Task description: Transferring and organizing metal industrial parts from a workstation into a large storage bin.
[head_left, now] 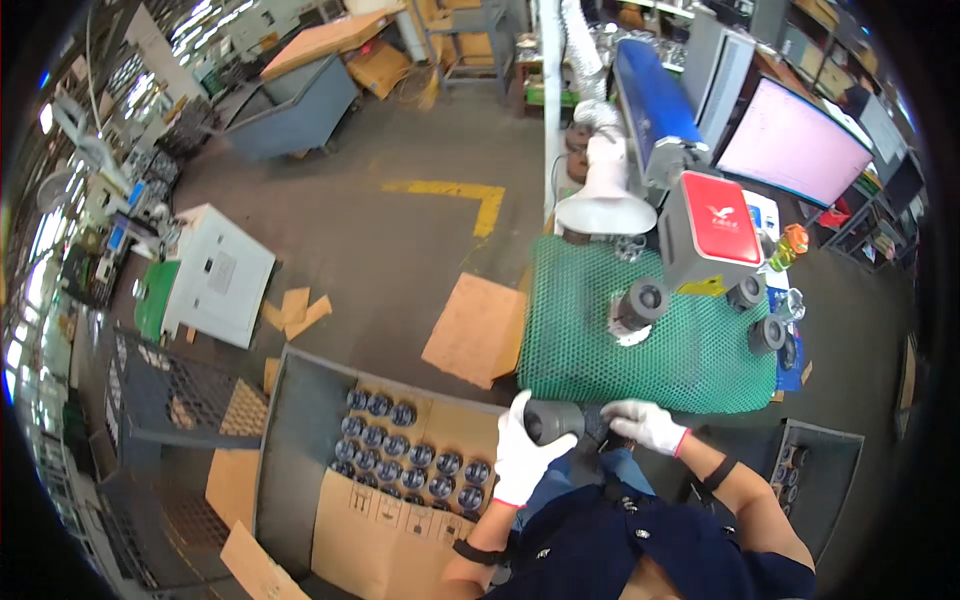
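**Grey cylinder held between two gloved hands at the near edge of the table**

Both hands are in white gloves, close together just above the person's lap; the left hand [523,450] is curled around a dark grey cylindrical part [553,421], fingers wrapped over its left side, open end facing the camera; the right hand [645,423] sits at the part's right end, fingers bent and closed in on it, though whether it grips the part itself or something dark just beside it I cannot tell; the part lies right between the two hands, touching the left palm, at the near edge of the table [650,350], which is covered in green mesh matting.

Farther off on the matting, another grey cylinder [640,303] stands under the red-and-grey machine head [712,232]; two more grey parts [757,315] sit to its right; to the near left, a grey bin lined with cardboard [385,490] holds rows of similar dark round parts [410,450], well apart from the left hand; a pink-lit monitor [795,145] glows at the far right.
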The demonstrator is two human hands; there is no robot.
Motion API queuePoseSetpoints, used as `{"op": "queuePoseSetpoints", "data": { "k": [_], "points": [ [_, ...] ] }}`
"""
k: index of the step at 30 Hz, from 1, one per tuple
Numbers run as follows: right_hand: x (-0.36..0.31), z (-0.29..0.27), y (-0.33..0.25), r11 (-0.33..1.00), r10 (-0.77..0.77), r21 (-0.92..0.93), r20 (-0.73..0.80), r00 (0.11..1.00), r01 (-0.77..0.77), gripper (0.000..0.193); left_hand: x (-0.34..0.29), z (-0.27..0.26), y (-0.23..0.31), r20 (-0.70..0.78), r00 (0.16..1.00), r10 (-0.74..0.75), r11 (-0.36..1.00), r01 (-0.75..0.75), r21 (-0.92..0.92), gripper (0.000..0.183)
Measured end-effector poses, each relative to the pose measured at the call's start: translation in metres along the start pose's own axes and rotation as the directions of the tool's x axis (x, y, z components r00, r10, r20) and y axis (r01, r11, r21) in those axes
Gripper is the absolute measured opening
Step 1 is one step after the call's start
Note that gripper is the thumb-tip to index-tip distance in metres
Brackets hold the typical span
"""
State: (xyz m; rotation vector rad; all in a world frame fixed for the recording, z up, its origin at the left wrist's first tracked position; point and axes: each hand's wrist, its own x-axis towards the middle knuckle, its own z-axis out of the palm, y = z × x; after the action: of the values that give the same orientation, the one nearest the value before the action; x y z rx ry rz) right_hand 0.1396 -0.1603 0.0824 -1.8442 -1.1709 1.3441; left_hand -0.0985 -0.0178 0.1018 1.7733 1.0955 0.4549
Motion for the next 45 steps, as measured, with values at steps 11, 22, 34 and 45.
{"op": "queuePoseSetpoints", "data": {
  "k": [11,22,34,45],
  "points": [
    [-0.003,0.056,-0.013,0.468,-0.012,0.84,0.315,0.949,-0.273,0.051,-0.022,0.032,-0.019,0.517,0.761,-0.393,0.338,0.642,-0.688,0.066],
    [0.141,-0.009,-0.038,0.642,-0.407,-0.731,-0.071,0.91,0.231,0.029,-0.029,0.02,-0.112,0.335,0.85,-0.407,0.463,0.508,-0.727,0.062],
    [0.205,-0.074,-0.045,0.567,-0.524,-0.824,-0.368,0.768,-0.008,0.048,0.012,0.054,-0.094,0.297,0.815,-0.498,0.519,0.554,-0.65,0.049],
    [-0.054,-0.192,0.125,0.691,-0.149,-0.577,-0.703,0.695,-0.435,0.021,0.086,0.119,-0.04,0.586,0.744,-0.321,0.795,0.548,-0.261,0.052]
  ]
}}
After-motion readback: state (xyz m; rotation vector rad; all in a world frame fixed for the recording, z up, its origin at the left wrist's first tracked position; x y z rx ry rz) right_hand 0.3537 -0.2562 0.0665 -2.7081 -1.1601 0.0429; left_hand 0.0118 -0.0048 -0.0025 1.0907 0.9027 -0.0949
